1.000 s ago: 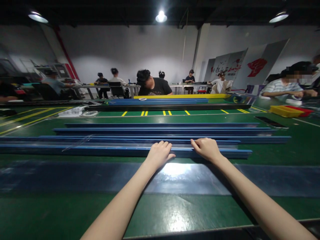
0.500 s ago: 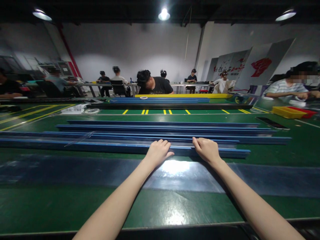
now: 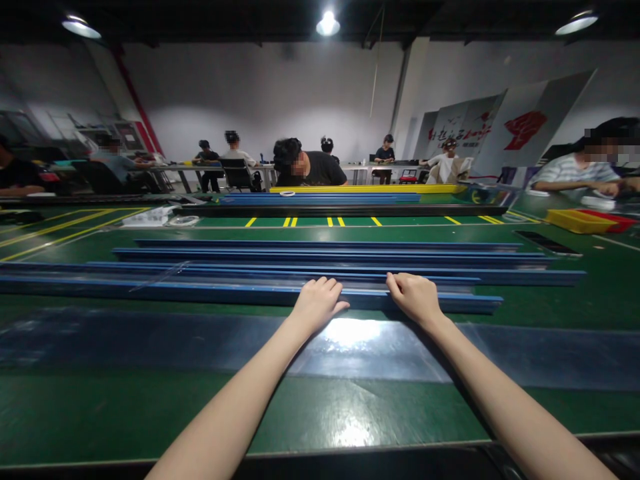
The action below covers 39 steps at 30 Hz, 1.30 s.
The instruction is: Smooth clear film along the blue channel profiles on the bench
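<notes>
Across the green table (image 3: 165, 417) lies a long blue plastic channel (image 3: 225, 293), the nearest of several. My left hand (image 3: 319, 301) rests on it just left of the middle, fingers curled over the channel and thumb stretched to the right along its near side. To the right, my right hand (image 3: 414, 297) is closed like a fist over the same channel, thumb on top; its fingertips are hidden. A short gap separates the hands. More blue channels (image 3: 330, 255) lie parallel just beyond. Under my wrists a wide, shiny, clear sheet (image 3: 150, 341) lies flat.
A thin clear strip (image 3: 160, 277) lies across the channels on the left. A phone (image 3: 547, 243) and yellow tray (image 3: 577, 221) are at the right. A black bar (image 3: 325, 211) spans the table further back. One person (image 3: 320, 169) leans over the far side; others sit around.
Both hands stay on the blue channel with almost no movement. The view has shifted very slightly.
</notes>
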{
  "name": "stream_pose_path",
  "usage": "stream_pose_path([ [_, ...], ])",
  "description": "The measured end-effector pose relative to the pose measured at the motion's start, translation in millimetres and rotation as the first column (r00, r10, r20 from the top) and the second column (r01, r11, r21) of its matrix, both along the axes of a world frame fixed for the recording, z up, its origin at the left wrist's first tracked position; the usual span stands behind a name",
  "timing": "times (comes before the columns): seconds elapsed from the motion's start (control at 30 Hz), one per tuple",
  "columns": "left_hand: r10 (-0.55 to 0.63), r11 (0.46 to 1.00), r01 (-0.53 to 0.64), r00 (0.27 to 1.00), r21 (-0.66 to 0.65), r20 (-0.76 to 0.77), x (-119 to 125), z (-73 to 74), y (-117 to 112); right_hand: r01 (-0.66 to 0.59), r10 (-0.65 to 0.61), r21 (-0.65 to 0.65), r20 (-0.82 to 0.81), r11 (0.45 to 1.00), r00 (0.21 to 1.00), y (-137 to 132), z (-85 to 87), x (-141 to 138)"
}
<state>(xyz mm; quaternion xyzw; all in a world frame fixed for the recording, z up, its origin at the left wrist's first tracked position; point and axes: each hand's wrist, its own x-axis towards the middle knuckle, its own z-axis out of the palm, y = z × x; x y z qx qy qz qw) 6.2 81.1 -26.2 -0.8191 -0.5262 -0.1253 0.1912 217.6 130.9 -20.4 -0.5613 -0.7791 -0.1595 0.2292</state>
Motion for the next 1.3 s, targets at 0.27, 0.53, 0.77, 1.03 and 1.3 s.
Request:
stream_pose_path([
  [0.27, -0.004, 1.000, 0.005, 1.000, 0.023, -0.004, -0.3, -2.6, -0.2, -0.018, 0.018, 0.023, -0.024, 1.000, 1.000, 3.8, -4.1, 0.7],
  [0.53, -0.006, 1.000, 0.007, 1.000, 0.028, -0.008, -1.3, -2.0, 0.5, -0.064, 0.067, 0.112, -0.022, 0.992, 0.997, 6.8, -7.8, 2.2],
  [0.77, -0.018, 1.000, 0.018, 1.000, 0.024, -0.014, -1.4, -1.1, 0.9, -0.099, 0.109, 0.249, -0.027, 0.963, 0.994, 8.7, -12.1, 2.4],
  [1.03, -0.044, 0.999, 0.044, 0.999, 0.011, -0.012, -4.8, 1.1, 0.3, -0.128, 0.126, 0.257, 0.026, 0.958, 0.992, 8.9, -11.1, 2.6],
  [1.3, -0.048, 0.999, 0.048, 0.998, 0.013, -0.027, -5.0, 5.9, -1.1, -0.049, 0.050, 0.265, 0.001, 0.963, 0.999, 14.1, -11.3, 17.6],
])
